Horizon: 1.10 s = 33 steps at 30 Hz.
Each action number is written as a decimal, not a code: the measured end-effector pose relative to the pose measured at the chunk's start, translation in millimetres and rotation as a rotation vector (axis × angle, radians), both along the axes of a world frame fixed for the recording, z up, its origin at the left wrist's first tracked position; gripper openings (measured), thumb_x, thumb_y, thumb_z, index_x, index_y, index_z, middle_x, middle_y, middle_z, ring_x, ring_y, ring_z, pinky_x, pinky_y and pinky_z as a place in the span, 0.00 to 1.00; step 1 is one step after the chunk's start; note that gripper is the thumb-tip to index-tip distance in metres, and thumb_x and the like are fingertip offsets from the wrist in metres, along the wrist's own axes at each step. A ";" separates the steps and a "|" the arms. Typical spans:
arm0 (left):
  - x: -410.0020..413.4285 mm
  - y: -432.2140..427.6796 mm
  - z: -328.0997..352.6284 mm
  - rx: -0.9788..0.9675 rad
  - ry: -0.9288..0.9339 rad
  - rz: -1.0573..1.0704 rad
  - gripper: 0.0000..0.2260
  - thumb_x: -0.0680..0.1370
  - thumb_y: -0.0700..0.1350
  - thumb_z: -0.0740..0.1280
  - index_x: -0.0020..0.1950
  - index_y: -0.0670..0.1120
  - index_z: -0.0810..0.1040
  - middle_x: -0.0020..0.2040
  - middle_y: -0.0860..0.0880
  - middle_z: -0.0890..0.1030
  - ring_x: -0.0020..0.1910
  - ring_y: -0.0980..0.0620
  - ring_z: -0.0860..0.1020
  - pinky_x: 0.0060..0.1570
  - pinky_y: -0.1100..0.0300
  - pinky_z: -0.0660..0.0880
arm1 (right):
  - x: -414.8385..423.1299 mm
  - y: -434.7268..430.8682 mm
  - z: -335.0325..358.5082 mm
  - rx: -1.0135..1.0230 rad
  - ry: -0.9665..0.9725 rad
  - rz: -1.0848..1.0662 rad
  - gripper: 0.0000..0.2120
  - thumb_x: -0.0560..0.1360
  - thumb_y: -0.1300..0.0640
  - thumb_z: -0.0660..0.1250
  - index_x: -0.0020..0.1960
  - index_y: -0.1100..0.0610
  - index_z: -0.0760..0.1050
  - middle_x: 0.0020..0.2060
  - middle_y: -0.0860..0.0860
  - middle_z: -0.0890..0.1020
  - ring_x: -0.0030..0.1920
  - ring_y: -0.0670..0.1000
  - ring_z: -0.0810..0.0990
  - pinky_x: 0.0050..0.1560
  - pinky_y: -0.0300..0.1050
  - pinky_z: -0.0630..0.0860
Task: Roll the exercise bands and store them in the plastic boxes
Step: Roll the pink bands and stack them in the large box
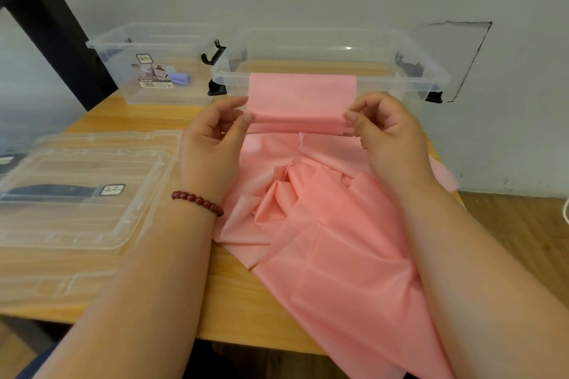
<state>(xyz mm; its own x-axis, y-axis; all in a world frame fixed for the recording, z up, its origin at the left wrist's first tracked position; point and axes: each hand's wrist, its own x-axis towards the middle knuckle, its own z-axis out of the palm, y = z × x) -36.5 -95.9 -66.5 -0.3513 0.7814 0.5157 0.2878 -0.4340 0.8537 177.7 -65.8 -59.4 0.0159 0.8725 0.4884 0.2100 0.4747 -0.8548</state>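
Pinching the two ends of a fresh fold, the left hand (212,132) and the right hand (388,129) hold the pink exercise band (323,224) just in front of the nearer plastic box (431,71). Each hand is closed on the band, thumb over fingers, with a flat flap standing up between them. Only that first turn looks made; most of the band lies loose and crumpled on the table (184,286), trailing between the forearms and off the near edge. So the rolling seems barely begun.

The nearer box shows nothing stored through its clear walls, as far as can be told. The farther plastic box (129,49), back left, already holds a small purple roll (181,78), probably a finished band. Two clear lids (77,194) lie stacked on the table at the left, off both boxes.

Left to do, by my reading: roll the pink band to its end, put it in a box, and perhaps fit the lids.
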 end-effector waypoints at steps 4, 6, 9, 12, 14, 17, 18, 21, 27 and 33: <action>-1.1 1.0 -0.1 0.000 0.024 -0.011 0.09 0.78 0.40 0.68 0.50 0.55 0.80 0.42 0.53 0.79 0.37 0.56 0.73 0.42 0.64 0.74 | 0.4 1.2 -1.2 -0.031 0.007 0.024 0.08 0.73 0.59 0.72 0.46 0.46 0.78 0.37 0.43 0.78 0.39 0.41 0.74 0.44 0.32 0.70; -0.4 -0.3 0.5 -0.011 0.006 -0.017 0.09 0.78 0.40 0.69 0.50 0.55 0.80 0.42 0.54 0.79 0.39 0.57 0.75 0.44 0.66 0.75 | 0.4 1.8 -2.5 -0.034 0.002 0.021 0.10 0.73 0.59 0.73 0.46 0.45 0.78 0.37 0.41 0.77 0.40 0.41 0.75 0.45 0.31 0.71; -0.3 -1.4 0.3 -0.020 -0.010 -0.038 0.11 0.76 0.38 0.70 0.50 0.55 0.79 0.43 0.54 0.79 0.42 0.55 0.76 0.49 0.65 0.76 | 0.4 3.3 -4.0 -0.034 -0.005 0.013 0.10 0.74 0.58 0.72 0.48 0.43 0.78 0.39 0.44 0.77 0.44 0.51 0.78 0.47 0.34 0.72; -0.5 -0.1 -0.4 -0.014 -0.011 -0.029 0.09 0.76 0.38 0.71 0.49 0.53 0.80 0.42 0.52 0.79 0.42 0.53 0.77 0.47 0.64 0.75 | 0.0 3.7 -4.3 -0.028 0.014 -0.017 0.12 0.74 0.58 0.72 0.52 0.44 0.77 0.41 0.50 0.79 0.46 0.56 0.80 0.49 0.36 0.74; -0.3 0.7 -1.0 -0.015 -0.014 -0.025 0.08 0.75 0.39 0.71 0.48 0.53 0.80 0.42 0.51 0.79 0.42 0.53 0.77 0.47 0.64 0.75 | -0.6 3.1 -3.8 -0.027 0.050 -0.049 0.12 0.73 0.58 0.73 0.52 0.44 0.76 0.42 0.54 0.80 0.45 0.55 0.81 0.48 0.38 0.74; -1.0 1.3 -1.3 -0.014 -0.006 -0.027 0.09 0.75 0.40 0.71 0.47 0.55 0.80 0.41 0.52 0.79 0.42 0.53 0.77 0.46 0.64 0.75 | -1.6 0.8 -2.5 -0.027 0.064 -0.086 0.09 0.72 0.58 0.73 0.50 0.47 0.79 0.38 0.47 0.79 0.39 0.44 0.77 0.44 0.31 0.72; -1.4 1.3 -1.1 -0.016 -0.009 -0.029 0.09 0.75 0.39 0.71 0.48 0.55 0.80 0.41 0.53 0.78 0.41 0.53 0.76 0.47 0.64 0.75 | -2.0 -0.5 -1.7 -0.026 0.061 -0.086 0.09 0.73 0.58 0.73 0.50 0.47 0.80 0.38 0.46 0.80 0.40 0.42 0.77 0.45 0.31 0.72; -1.6 1.1 -0.2 -0.025 -0.024 -0.029 0.10 0.76 0.39 0.71 0.49 0.55 0.80 0.41 0.54 0.78 0.42 0.53 0.76 0.49 0.62 0.76 | -2.8 -2.3 -0.2 -0.025 0.069 -0.082 0.09 0.73 0.57 0.73 0.49 0.44 0.80 0.44 0.43 0.83 0.48 0.42 0.81 0.51 0.32 0.74; -0.6 -0.6 1.2 -0.006 -0.009 -0.004 0.06 0.75 0.43 0.72 0.44 0.54 0.80 0.43 0.52 0.80 0.42 0.57 0.76 0.46 0.65 0.74 | -1.8 -1.1 -1.7 -0.040 0.057 -0.061 0.03 0.76 0.56 0.69 0.48 0.48 0.80 0.40 0.47 0.82 0.38 0.43 0.77 0.42 0.33 0.70; 0.3 -1.0 2.7 -0.018 -0.082 -0.050 0.07 0.76 0.39 0.71 0.45 0.52 0.78 0.40 0.53 0.77 0.37 0.57 0.72 0.41 0.65 0.71 | -2.5 -1.2 -0.3 -0.033 0.074 -0.047 0.07 0.77 0.61 0.68 0.49 0.49 0.77 0.35 0.46 0.78 0.32 0.38 0.74 0.40 0.32 0.70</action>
